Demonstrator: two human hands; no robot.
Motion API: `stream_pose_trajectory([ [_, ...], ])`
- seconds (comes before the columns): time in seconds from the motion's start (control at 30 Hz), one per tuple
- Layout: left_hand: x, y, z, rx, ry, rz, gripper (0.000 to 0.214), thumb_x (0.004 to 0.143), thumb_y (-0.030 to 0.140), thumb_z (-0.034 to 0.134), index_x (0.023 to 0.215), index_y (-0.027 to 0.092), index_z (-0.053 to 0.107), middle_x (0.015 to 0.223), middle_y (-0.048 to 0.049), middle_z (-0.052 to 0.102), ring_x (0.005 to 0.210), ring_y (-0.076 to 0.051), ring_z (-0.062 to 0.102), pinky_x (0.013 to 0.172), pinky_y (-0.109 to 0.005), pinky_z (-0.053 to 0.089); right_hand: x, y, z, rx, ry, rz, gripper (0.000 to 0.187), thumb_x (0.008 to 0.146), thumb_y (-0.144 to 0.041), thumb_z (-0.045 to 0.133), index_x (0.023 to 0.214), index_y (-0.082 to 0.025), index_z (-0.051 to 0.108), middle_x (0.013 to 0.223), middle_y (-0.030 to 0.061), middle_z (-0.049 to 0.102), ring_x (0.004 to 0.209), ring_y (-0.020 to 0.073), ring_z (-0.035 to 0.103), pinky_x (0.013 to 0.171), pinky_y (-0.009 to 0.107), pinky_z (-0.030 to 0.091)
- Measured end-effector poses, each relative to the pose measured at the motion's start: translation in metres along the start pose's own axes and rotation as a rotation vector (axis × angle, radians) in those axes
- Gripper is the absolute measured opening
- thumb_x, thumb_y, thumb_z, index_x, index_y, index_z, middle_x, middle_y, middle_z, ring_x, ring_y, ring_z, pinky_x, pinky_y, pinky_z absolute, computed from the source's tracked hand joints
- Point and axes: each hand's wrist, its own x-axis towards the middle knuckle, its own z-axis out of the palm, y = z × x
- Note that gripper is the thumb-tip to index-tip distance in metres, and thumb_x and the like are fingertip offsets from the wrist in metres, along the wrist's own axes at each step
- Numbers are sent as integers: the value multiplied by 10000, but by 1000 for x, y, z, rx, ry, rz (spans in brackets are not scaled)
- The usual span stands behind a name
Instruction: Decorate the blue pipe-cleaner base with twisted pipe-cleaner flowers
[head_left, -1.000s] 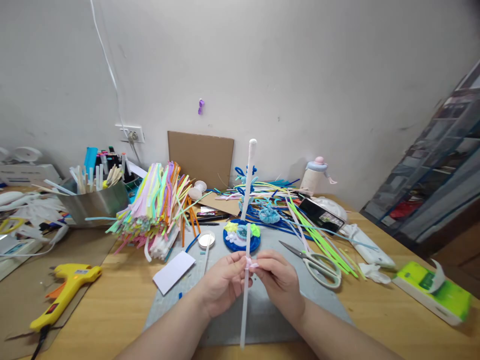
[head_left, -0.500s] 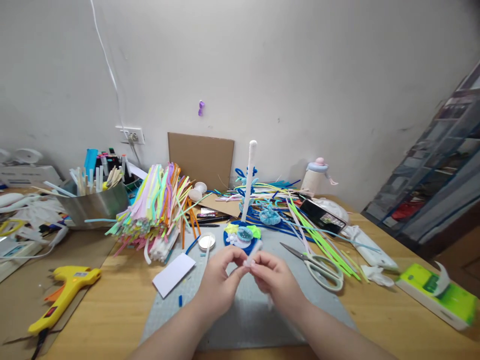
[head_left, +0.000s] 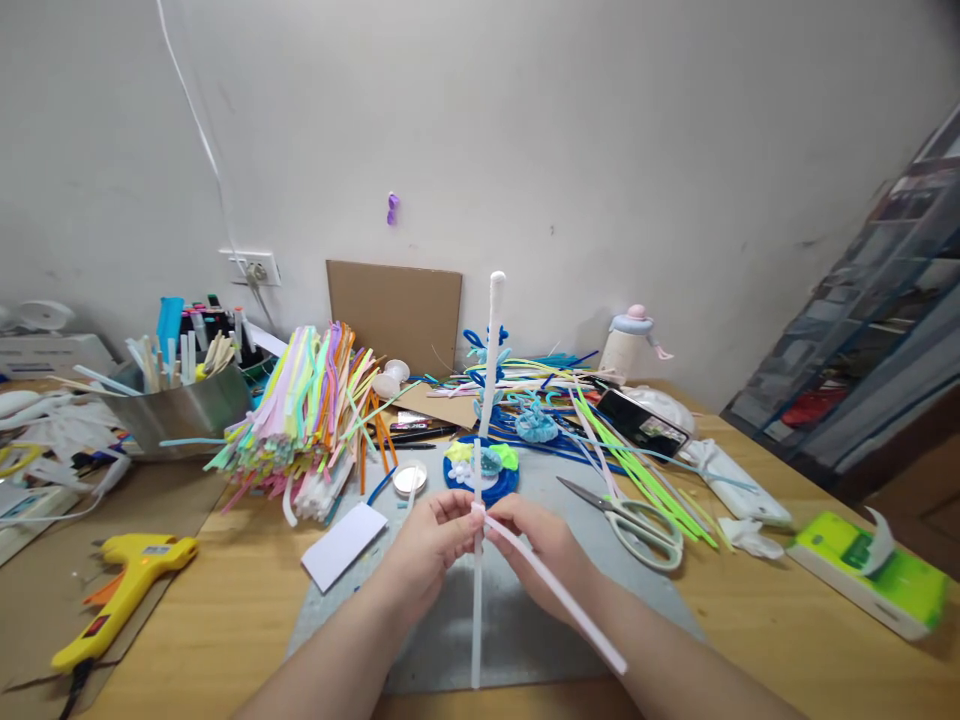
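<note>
My left hand (head_left: pixel 427 550) is closed in a pinch on a white pipe cleaner (head_left: pixel 477 615) that stands straight up and down in front of me. Its fingertips sit where another white pipe cleaner strand (head_left: pixel 577 610) meets it. That second strand slants down to the lower right, over my right wrist. My right hand (head_left: pixel 546 540) is closed with thumb and finger on it near the join. Whether the two strands are one piece, I cannot tell. Just behind my fingers stands a blue round base (head_left: pixel 491 493) with yellow, white and teal pieces and a tall white fuzzy post (head_left: pixel 491 360).
Under my hands lies a grey mat (head_left: pixel 435 650). Scissors (head_left: pixel 637 530) and green pipe cleaners (head_left: pixel 645 470) are on the right, beside a phone (head_left: pixel 645 425). To the left are a white card (head_left: pixel 345 545), a pipe cleaner bundle (head_left: pixel 300 420) and a yellow glue gun (head_left: pixel 124 595).
The white pipe cleaner has turned upright between my hands, and a second strand now slants out to the lower right. Both hands stay close together; the view has shifted slightly.
</note>
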Motion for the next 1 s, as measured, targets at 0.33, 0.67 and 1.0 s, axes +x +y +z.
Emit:
stream_pose_trajectory([
  [0.33, 0, -3, -1, 389, -33, 249, 163, 679, 241, 696, 747, 129, 598, 726, -17, 579, 700, -115, 526, 688, -240, 418, 6, 3, 13, 857, -101, 656, 182, 802, -340, 504, 707, -189, 473, 509, -78, 377, 364, 41, 217, 356, 169, 191],
  [0.67, 4, -7, 2, 356, 10, 79, 319, 738, 449, 596, 702, 155, 480, 534, 56, 454, 449, -66, 418, 442, -196, 340, 6, 8, 12, 1088, 139, 524, 201, 771, -303, 620, 755, -199, 449, 519, -75, 491, 336, 30, 324, 331, 147, 196],
  [1.0, 3, -15, 7, 334, -132, 49, 329, 714, 437, 630, 744, 136, 500, 672, -31, 608, 609, -116, 574, 542, -211, 391, 6, 7, 19, 1109, 246, 502, 232, 765, -321, 636, 809, -211, 436, 529, -74, 508, 378, 49, 382, 336, 144, 284],
])
